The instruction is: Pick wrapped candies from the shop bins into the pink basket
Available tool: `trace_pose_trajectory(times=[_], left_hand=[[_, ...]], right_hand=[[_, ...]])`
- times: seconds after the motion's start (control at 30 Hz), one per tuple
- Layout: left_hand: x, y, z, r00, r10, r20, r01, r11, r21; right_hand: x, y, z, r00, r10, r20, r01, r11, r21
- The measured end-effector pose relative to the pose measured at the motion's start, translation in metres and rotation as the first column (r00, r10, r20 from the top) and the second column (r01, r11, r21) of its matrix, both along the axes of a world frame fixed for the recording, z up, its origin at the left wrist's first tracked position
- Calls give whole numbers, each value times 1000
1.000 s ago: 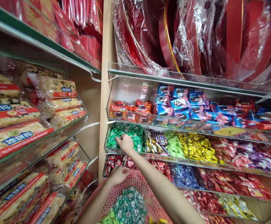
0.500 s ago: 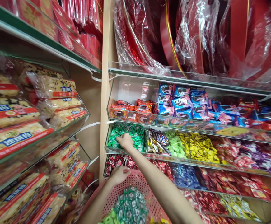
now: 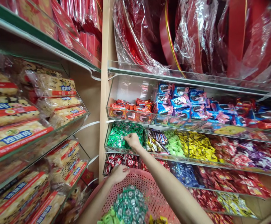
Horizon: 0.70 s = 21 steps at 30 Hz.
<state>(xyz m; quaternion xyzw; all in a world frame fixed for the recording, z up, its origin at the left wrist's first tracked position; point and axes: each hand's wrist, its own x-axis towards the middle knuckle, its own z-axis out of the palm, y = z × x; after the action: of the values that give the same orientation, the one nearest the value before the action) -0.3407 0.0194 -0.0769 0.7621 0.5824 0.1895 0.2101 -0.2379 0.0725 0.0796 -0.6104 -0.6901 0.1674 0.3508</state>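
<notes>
Glass shelving (image 3: 193, 82) surrounds both hands, just as it did half a second ago. Above them sit red items in clear plastic (image 3: 197, 46); to their left lie stacked sachima bars (image 3: 18, 137). The pink mesh basket (image 3: 147, 182), below the right hand (image 3: 133, 140), has kept its place, and the left hand (image 3: 119, 174) stays curled around its far rim. The right hand has shifted rightward inside its bin, uncovering more green-wrapped candies (image 3: 116, 133) on its left; its fingers are bunched at them, though whether they pinch one cannot be told. The right forearm (image 3: 170, 186) blocks part of the lower shelves; the left hand covers some dark-red packets (image 3: 123, 159). Right of the right hand lie brown-wrapped bars (image 3: 157, 140), then light-green candies (image 3: 174, 144). More green-wrapped candies heap in the basket, nearer the person than both hands.
</notes>
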Motion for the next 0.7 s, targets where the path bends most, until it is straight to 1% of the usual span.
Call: trace_pose_trajectory(times=[0.1,0.27,0.37,0.57,0.7], left_hand=[[0,-2,2,1000,6,-10,-6,1000,2],[1,-3,5,999,24,-32,-24,1000,-3],[1,-3,7,999,22,-31,-23,1000,-21],[1,-5,10,999,23,-41,-23,1000,-14],[1,-4,11,999,13,-35,-14,1000,-6]], right_hand=[[6,-2,-1,999,20,39,-21,999,36],[9,-4,-2,995,26,98,-34,996,77],[10,-3,-2,995,45,90,-54,994,95],[18,2,2,996,91,3,-90,987,137],[26,-4,8,978,124,-170,-86,974,211]])
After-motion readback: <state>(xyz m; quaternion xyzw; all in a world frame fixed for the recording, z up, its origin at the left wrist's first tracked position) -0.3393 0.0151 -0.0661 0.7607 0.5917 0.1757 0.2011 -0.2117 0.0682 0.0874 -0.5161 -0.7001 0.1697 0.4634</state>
